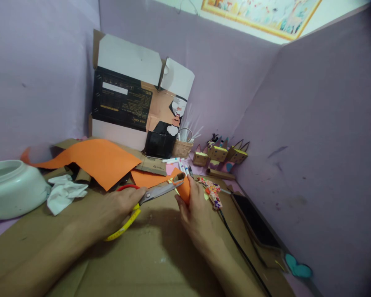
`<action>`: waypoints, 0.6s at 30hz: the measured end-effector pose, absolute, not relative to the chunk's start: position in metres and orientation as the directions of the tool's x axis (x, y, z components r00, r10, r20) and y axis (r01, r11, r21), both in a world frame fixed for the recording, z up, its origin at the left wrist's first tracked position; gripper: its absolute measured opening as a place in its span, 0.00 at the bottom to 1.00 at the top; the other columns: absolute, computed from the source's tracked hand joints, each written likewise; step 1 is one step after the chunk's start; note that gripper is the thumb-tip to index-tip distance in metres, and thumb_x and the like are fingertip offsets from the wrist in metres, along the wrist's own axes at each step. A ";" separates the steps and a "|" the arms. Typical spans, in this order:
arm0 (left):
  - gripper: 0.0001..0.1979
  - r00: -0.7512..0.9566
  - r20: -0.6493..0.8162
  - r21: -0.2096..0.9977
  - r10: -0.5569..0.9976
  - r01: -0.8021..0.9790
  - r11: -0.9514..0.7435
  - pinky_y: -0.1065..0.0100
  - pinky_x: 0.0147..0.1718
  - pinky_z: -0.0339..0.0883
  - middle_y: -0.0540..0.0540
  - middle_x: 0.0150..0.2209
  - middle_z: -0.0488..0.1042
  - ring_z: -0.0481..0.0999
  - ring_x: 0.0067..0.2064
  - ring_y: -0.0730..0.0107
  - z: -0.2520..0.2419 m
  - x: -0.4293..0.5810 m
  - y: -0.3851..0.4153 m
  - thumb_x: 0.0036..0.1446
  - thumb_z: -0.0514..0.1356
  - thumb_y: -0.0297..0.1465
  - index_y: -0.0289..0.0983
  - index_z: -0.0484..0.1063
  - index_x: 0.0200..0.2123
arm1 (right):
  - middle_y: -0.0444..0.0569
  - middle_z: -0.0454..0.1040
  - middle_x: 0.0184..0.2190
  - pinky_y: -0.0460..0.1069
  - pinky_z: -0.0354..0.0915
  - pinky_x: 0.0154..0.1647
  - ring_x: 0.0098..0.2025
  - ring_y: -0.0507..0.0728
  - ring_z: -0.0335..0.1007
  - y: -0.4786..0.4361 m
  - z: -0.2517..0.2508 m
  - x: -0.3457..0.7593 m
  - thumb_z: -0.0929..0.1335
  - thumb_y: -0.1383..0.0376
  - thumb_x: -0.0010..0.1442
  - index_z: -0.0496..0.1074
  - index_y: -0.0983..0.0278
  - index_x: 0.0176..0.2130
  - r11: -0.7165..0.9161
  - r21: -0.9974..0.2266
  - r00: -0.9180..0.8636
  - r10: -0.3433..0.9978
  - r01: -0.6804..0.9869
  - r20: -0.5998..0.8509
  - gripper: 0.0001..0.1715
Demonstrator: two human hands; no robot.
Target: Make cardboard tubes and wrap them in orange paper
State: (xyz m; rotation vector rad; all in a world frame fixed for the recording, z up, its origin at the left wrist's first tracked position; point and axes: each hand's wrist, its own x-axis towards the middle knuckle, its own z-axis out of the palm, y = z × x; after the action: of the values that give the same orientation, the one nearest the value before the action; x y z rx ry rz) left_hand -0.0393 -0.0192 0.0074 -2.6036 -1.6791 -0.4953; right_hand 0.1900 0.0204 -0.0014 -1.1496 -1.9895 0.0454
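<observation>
My left hand point(120, 206) is wrapped round the red and yellow handles of a pair of scissors point(160, 191), whose blades point right. The blade tips reach the open upper end of a small tube covered in orange paper point(183, 189), with brown cardboard showing inside. That tube is gripped between the thumb and fingers of my right hand point(193, 206). Both hands are above a brown cardboard sheet point(136, 264). Behind them lies a large curved sheet of orange paper point(102, 161).
A white pot point(15, 189) and crumpled tissue point(64, 194) are at the left. An unfolded box point(123, 99) leans on the wall. Markers point(173, 160), a basket point(183, 148), cardboard figures point(218, 153), a patterned glue gun point(214, 196) with black cable and a dark tray point(256, 222) lie right.
</observation>
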 end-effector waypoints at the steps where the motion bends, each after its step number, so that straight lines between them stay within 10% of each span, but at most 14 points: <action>1: 0.19 0.381 0.259 0.161 0.888 0.889 -0.429 0.68 0.31 0.64 0.43 0.37 0.71 0.71 0.33 0.64 0.007 -0.040 -0.018 0.56 0.46 0.24 0.38 0.64 0.49 | 0.62 0.65 0.48 0.62 0.65 0.43 0.47 0.67 0.65 0.021 -0.001 0.190 0.61 0.68 0.59 0.50 0.64 0.61 0.590 -0.404 -0.254 0.733 0.699 0.631 0.31; 18: 0.18 0.364 0.274 0.259 0.890 0.864 -0.432 0.71 0.31 0.64 0.45 0.35 0.74 0.73 0.32 0.66 0.012 -0.036 -0.023 0.53 0.48 0.25 0.40 0.66 0.47 | 0.62 0.66 0.47 0.62 0.64 0.44 0.47 0.67 0.66 0.021 -0.001 0.191 0.61 0.67 0.59 0.54 0.66 0.59 0.574 -0.438 -0.242 0.756 0.692 0.609 0.29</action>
State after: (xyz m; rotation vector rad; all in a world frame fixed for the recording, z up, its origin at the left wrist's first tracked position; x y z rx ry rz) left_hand -0.0364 -0.0229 0.0121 -2.6522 -1.7087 -0.6066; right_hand 0.1905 0.0208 -0.0009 -1.1580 -1.9827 0.0981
